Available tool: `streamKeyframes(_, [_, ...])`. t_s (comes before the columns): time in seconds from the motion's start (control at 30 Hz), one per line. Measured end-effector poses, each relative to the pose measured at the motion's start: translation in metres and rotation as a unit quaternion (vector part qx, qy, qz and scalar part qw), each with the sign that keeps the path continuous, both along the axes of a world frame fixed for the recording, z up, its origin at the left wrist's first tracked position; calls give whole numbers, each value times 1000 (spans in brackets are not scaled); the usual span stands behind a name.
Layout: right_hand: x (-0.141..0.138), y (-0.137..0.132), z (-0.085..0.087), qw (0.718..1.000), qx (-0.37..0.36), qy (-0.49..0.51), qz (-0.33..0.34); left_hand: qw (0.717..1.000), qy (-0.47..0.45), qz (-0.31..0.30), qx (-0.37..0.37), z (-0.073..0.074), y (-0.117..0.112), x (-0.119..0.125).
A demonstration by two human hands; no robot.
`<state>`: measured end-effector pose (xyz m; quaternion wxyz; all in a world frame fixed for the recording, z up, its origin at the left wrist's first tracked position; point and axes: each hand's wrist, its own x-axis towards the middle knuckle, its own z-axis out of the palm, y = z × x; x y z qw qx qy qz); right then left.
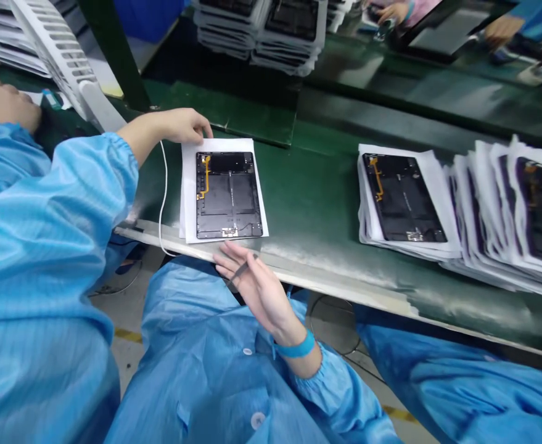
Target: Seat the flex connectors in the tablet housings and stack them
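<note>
A black tablet housing (231,203) with an orange flex cable lies on white padding sheets (190,216) at the bench edge before me. At the sheets' far left corner, my left hand (180,126) has its fingers curled down on the edge, seemingly pinching it. My right hand (264,290) is just below the near edge, palm turned up. A thin dark stick-like tool (240,269) lies across its fingers under the thumb; its exact kind is unclear. A white cable (164,191) hangs over the edge beside the sheets.
To the right, another tablet housing (404,197) tops a pile, beside leaning stacks of padded housings (497,209). More stacks (261,31) stand across the bench. A white fan (62,55) and a co-worker's hand (9,108) are at left. Other people's hands (504,29) show top right.
</note>
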<state>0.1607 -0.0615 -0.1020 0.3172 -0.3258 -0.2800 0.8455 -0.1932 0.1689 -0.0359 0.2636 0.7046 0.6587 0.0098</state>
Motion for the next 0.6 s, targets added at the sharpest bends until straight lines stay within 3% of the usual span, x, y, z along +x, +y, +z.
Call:
streamKeyframes(0.1, [19,5,5,996,63,-54,30,1000,15,-7,8,-5,2,-1])
streamKeyframes(0.17, [27,16,7,982,156,-111,-1,1000,22,-9,15,-7,1,0])
streamKeyframes(0.27, [34,43,5,938,277,-193,-76,999,30,-14,34,-6,-2,4])
streamKeyframes(0.33, [35,63,1,915,310,-240,-93,997,36,-18,58,-4,-6,7])
streamKeyframes(0.43, [35,86,-7,889,351,-287,-66,994,51,-18,90,-2,-13,11])
streamKeyframes(0.6, [31,96,-18,861,403,-307,-33,996,66,-11,58,-6,-26,10])
